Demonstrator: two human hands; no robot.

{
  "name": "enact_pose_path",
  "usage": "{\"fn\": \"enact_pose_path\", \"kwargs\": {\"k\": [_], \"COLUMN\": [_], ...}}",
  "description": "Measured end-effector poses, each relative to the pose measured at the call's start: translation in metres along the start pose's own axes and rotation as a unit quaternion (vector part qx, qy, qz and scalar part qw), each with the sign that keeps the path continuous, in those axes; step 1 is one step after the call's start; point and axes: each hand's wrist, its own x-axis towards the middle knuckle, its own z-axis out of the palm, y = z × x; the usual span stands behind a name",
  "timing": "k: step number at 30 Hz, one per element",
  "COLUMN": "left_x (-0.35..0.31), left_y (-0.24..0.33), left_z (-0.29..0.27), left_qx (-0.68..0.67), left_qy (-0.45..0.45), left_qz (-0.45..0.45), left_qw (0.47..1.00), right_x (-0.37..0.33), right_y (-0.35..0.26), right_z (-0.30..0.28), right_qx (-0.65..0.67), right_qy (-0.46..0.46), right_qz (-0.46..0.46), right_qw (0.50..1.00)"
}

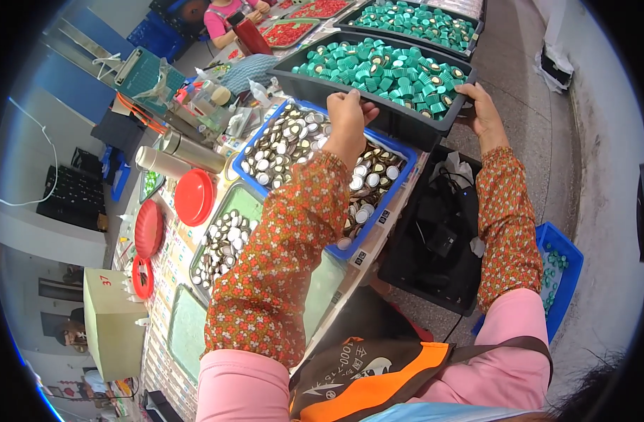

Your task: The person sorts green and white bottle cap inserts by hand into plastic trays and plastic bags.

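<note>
Both of my hands hold a black plastic crate (378,107) heaped with small green ridged caps (378,67). My left hand (346,123) is closed on its near rim, with the thumb on top. At the right end my right hand (482,116) grips the crate's corner, and part of its fingers is hidden. Just below the crate lies a blue tray (250,167) of small round discs (283,144), some white and some dark. My left forearm, in a flowered sleeve, crosses over that tray and covers part of it.
A second black crate (476,43) of green caps stands beyond. On the left are a green tray (248,204) of discs, red round lids (194,197) and metal bottles (192,150). A black bin (399,264) and a blue bin (574,264) stand below right. A person (227,17) sits far off.
</note>
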Motion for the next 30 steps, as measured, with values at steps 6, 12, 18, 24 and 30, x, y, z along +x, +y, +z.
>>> {"fn": "enact_pose_path", "kwargs": {"k": [6,12,18,24,30], "left_x": [0.018,0.02,0.014,-0.037,-0.161], "left_y": [0.005,-0.019,-0.002,0.046,0.115], "left_z": [-0.018,-0.039,-0.041,-0.079,-0.146], "left_qx": [0.054,0.056,0.127,0.185,0.282], "left_qy": [-0.069,-0.093,-0.078,-0.13,-0.128], "left_qz": [-0.012,-0.077,-0.112,-0.06,-0.028], "left_qw": [0.996,0.991,0.983,0.972,0.951], "right_x": [0.012,0.018,0.015,0.026,0.036], "right_y": [0.0,0.029,0.026,0.034,0.03], "right_z": [0.008,-0.003,0.002,0.003,-0.022], "right_qx": [0.007,-0.002,-0.038,-0.065,-0.126], "right_qy": [-0.009,-0.006,-0.029,-0.056,0.184], "right_qz": [-0.031,-0.098,-0.102,-0.093,-0.129], "right_qw": [0.999,0.995,0.994,0.992,0.966]}}
